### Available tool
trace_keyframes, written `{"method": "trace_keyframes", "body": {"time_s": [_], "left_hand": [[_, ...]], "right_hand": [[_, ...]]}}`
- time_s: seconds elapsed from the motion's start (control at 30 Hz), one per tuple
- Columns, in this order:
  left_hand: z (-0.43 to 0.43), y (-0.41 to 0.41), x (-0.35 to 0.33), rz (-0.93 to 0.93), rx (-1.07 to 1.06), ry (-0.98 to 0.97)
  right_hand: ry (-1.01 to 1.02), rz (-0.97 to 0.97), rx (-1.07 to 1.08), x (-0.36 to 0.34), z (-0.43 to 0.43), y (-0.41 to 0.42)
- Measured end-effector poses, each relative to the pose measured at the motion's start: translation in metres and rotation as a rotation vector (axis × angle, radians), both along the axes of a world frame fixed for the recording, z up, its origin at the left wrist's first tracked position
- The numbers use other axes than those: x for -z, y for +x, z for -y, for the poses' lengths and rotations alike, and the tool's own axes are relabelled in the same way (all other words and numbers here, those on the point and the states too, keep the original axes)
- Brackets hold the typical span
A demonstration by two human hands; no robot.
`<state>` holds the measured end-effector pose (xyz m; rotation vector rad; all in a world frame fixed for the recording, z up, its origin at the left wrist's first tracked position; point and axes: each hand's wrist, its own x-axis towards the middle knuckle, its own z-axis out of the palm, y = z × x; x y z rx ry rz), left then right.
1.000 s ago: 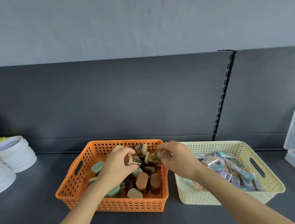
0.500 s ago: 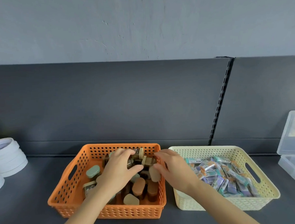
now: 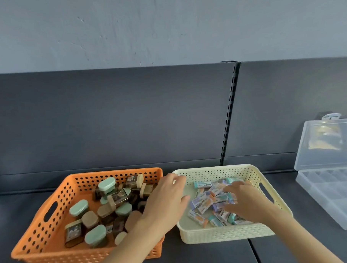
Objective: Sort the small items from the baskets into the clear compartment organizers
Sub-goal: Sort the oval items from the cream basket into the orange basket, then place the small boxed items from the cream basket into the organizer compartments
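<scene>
An orange basket [image 3: 52, 206] at the left holds several small brown containers with green or tan lids [image 3: 106, 185]. Beside it on the right, a cream basket [image 3: 222, 233] holds several small wrapped erasers [image 3: 203, 202]. My left hand [image 3: 165, 201] hovers palm down across the gap between the baskets, its fingertips at the cream basket's left rim, with nothing in it. My right hand [image 3: 245, 201] is inside the cream basket, fingers spread flat on the eraser pile. A clear compartment organizer [image 3: 330, 194] lies at the far right with its lid [image 3: 328, 142] standing open.
The baskets and the organizer sit on a dark grey shelf [image 3: 213, 254] against a dark back panel with a slotted upright [image 3: 229, 113]. A strip of bare shelf separates the cream basket from the organizer.
Both hands let go of the small containers in the orange basket and moved right to the cream basket. The view swung right, bringing the organizer further in.
</scene>
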<state>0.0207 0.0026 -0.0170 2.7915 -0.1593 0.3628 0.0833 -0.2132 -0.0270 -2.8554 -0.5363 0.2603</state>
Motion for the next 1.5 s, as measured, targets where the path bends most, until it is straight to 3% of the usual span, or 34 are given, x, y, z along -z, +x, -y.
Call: {"method": "trace_keyframes", "body": {"time_s": [0.2,0.57,0.83,1.0,1.5], "left_hand": [[0.025,0.005,0.005,-0.113,0.02,0.094],[0.049,0.008,0.023,-0.047,-0.116,0.156],[0.065,-0.002,0.038,-0.021,-0.316,0.093],[0.08,-0.006,0.039,-0.079,-0.387,-0.034],[0.084,-0.011,0.035,-0.149,-0.36,-0.034]], "right_hand": [[0.049,-0.14,-0.043,0.01,0.023,0.007],[0.101,-0.055,-0.046,0.015,0.051,0.01],[0.166,0.071,-0.04,0.033,0.07,-0.009],[0.213,0.024,-0.001,0.029,0.086,-0.008],[0.221,-0.039,0.058,0.025,0.089,-0.009]]}}
